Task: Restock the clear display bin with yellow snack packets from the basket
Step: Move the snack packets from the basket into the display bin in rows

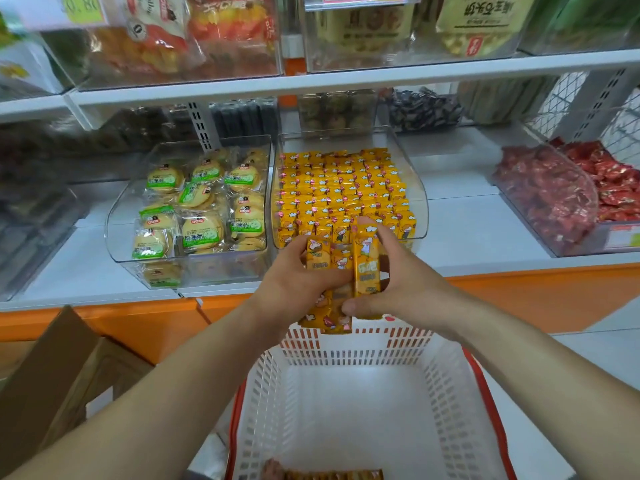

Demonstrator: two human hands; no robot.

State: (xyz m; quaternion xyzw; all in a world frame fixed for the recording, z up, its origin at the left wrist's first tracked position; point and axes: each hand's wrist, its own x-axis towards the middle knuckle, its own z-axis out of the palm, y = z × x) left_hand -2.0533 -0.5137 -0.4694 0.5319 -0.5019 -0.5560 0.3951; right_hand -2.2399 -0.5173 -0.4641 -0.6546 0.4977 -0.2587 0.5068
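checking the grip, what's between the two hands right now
A bunch of yellow snack packets, gripped by the left hand and the right hand, as the head view shows.

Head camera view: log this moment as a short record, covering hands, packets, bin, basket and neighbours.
left hand: grips a bundle of yellow snack packets
right hand: grips the same bundle
bundle position: above the basket far rim, before the clear display bin
bin contents: stocked packets in rows, nearly full
basket contents: mostly bare, loose packets at near edge
left neighbour: biscuit bin
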